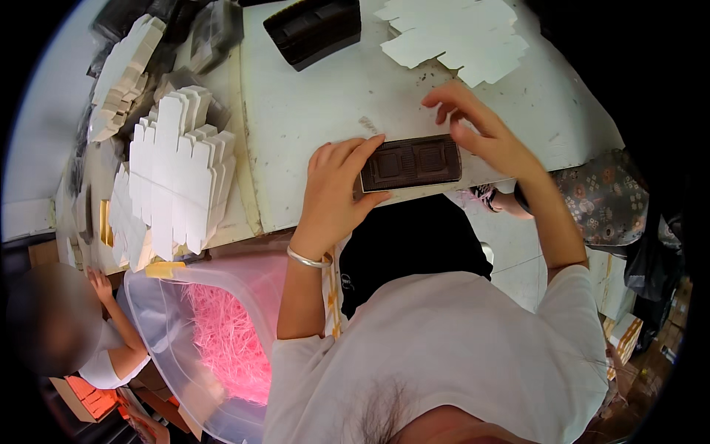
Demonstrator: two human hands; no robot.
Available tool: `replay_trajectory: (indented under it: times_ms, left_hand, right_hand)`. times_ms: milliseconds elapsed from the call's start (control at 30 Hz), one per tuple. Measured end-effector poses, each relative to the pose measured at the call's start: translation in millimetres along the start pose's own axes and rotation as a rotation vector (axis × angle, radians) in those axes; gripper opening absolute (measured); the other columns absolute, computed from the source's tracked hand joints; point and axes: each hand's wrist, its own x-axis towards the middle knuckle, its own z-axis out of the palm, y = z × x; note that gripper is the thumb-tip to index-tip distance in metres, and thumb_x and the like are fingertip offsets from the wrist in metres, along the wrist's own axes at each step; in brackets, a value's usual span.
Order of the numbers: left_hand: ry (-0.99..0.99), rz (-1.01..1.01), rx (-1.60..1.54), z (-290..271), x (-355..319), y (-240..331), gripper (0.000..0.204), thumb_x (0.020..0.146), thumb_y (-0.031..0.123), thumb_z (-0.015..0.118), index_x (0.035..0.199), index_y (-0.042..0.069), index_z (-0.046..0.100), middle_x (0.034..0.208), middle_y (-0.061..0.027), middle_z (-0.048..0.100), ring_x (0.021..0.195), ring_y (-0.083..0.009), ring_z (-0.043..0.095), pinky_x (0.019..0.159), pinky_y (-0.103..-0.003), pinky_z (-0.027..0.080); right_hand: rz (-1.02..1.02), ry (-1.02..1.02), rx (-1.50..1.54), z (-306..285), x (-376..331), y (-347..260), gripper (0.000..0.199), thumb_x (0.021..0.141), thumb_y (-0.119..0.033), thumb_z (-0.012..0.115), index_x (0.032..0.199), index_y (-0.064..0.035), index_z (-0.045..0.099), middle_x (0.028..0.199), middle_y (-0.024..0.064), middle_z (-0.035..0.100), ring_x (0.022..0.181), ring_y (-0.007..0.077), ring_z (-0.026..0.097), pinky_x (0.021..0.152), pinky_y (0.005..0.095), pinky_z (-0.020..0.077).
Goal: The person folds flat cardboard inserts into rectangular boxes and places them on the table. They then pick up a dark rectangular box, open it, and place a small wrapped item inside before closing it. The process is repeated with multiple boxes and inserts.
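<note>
A dark brown moulded plastic tray [411,162] with square recesses lies at the front edge of the white table, a thin pale rim showing along its near side. My left hand [336,185], with a silver bangle on its wrist, grips the tray's left end, fingers on the far side and thumb near the front corner. At the right end, my right hand [484,133] is raised with its fingers apart and slightly bent, holding nothing. Its thumb is close to the tray's far right corner; whether they touch I cannot tell.
A stack of dark brown trays [314,33] stands at the back. White flat box blanks [458,37] lie back right, with more stacked blanks [181,170] on the left. A clear bin [159,325] holds pink shredded paper [229,344]. Another person [111,348] is at the far left.
</note>
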Motion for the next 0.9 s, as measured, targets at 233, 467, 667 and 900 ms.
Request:
replay_trajectory:
  times_ms: [233, 467, 667, 900]
  left_hand:
    - [-0.068, -0.014, -0.034, -3, 6, -4, 0.086, 0.062, 0.022, 0.081, 0.138, 0.008, 0.045, 0.137, -0.0118, 0.047, 0.121, -0.0329, 0.045, 0.104, -0.041, 0.034]
    - [-0.039, 0.014, -0.041, -1, 9, -7, 0.100, 0.055, 0.046, 0.082, 0.139, 0.008, 0.044, 0.140, -0.0129, 0.043, 0.122, -0.0345, 0.044, 0.104, -0.042, 0.033]
    - [-0.023, 0.018, -0.102, -1, 8, -10, 0.095, 0.056, 0.049, 0.080, 0.136, 0.009, 0.048, 0.135, -0.0113, 0.046, 0.118, -0.0337, 0.046, 0.102, -0.043, 0.032]
    - [-0.056, -0.009, -0.096, -3, 9, -11, 0.095, 0.056, 0.053, 0.079, 0.135, 0.009, 0.049, 0.134, -0.0122, 0.047, 0.121, -0.0327, 0.045, 0.103, -0.042, 0.033]
  right_hand:
    - [-0.316, -0.215, -0.233, 1, -11, 10, 0.034, 0.076, -0.018, 0.074, 0.108, -0.0074, 0.066, 0.099, 0.0087, 0.057, 0.084, 0.0215, 0.059, 0.069, 0.0310, 0.0489]
    - [-0.724, -0.266, -0.853, 12, -15, 4, 0.038, 0.079, -0.015, 0.069, 0.115, -0.0051, 0.062, 0.072, 0.0048, 0.052, 0.059, 0.0168, 0.054, 0.049, 0.0304, 0.0421]
    - [-0.640, -0.547, -1.097, 14, -8, -22, 0.042, 0.078, -0.021, 0.068, 0.115, -0.0041, 0.061, 0.077, 0.0048, 0.052, 0.055, 0.0168, 0.049, 0.047, 0.0290, 0.0394]
    - [-0.606, -0.303, -0.712, 4, -20, -2, 0.038, 0.075, -0.014, 0.070, 0.112, -0.0039, 0.063, 0.084, 0.0057, 0.057, 0.073, 0.0237, 0.057, 0.061, 0.0346, 0.0465]
